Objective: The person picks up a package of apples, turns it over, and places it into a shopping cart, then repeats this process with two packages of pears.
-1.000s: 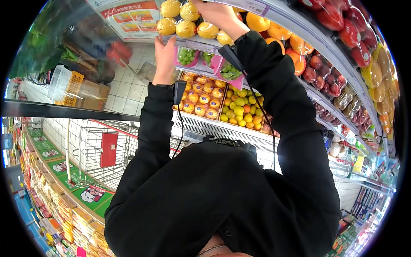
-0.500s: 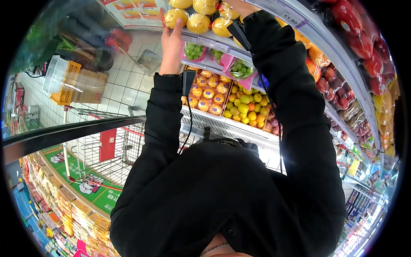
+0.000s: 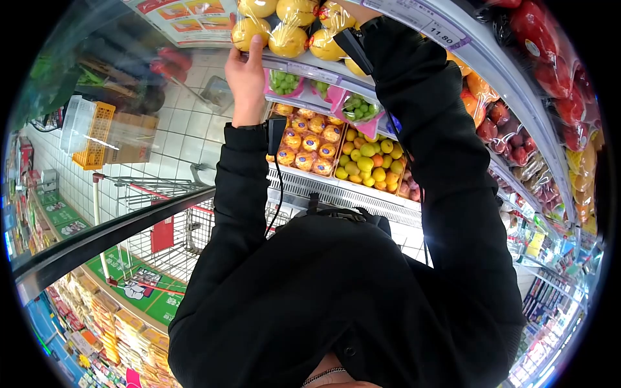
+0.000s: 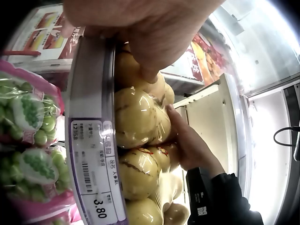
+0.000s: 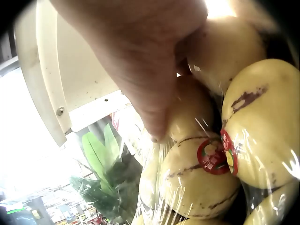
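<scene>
Plastic-wrapped pepino melons (image 3: 288,41), yellow with purple streaks, sit along the upper shelf. My left hand (image 3: 246,81) is at their left end in the head view, its thumb over the front melon and its fingers around the end side. The left wrist view shows this thumb pressed on a melon (image 4: 135,110). Farther along the same pack my right hand (image 4: 199,150) grips from the back. In the right wrist view its thumb comes down beside a melon (image 5: 199,180) with a red sticker, while its other fingers are mostly hidden. Clear film wraps these melons.
A price rail (image 4: 96,140) edges the shelf. Below stand packs of green grapes (image 3: 359,108) and boxed fruit (image 3: 310,142). Another price tag (image 3: 436,29) is on the higher rail at right. A shopping cart (image 3: 162,233) and a dark bar (image 3: 116,226) are at left.
My left thumb and fingers have closed in around the left end of the melons. My right hand has moved behind the pack, mostly out of the head view, which has shifted.
</scene>
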`<state>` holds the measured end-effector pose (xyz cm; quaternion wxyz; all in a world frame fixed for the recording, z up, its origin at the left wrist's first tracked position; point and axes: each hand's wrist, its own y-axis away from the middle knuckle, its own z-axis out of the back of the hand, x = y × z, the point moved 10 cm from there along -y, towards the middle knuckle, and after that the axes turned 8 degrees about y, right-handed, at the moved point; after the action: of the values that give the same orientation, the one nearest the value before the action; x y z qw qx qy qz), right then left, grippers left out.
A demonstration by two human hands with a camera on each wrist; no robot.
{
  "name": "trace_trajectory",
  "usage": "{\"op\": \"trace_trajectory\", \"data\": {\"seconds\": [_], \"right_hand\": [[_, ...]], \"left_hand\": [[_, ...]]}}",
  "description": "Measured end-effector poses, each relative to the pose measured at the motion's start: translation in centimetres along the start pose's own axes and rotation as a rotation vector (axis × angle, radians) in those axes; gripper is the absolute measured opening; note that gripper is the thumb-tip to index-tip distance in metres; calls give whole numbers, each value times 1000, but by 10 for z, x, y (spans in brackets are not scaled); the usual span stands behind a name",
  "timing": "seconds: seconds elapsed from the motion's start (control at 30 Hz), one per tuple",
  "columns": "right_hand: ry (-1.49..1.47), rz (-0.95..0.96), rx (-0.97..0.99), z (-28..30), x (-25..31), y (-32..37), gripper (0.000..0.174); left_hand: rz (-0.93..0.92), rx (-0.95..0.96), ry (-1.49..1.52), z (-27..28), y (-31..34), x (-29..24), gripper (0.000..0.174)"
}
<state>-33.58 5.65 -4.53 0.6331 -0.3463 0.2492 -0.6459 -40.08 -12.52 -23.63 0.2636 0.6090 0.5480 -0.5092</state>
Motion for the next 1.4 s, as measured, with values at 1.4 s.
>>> {"op": "trace_trajectory", "data": {"seconds": [1.4], "right_hand": [[-230, -112, -93, 66, 93, 50, 40]], "left_hand": [[364, 125, 542, 37, 97, -18, 52]]}}
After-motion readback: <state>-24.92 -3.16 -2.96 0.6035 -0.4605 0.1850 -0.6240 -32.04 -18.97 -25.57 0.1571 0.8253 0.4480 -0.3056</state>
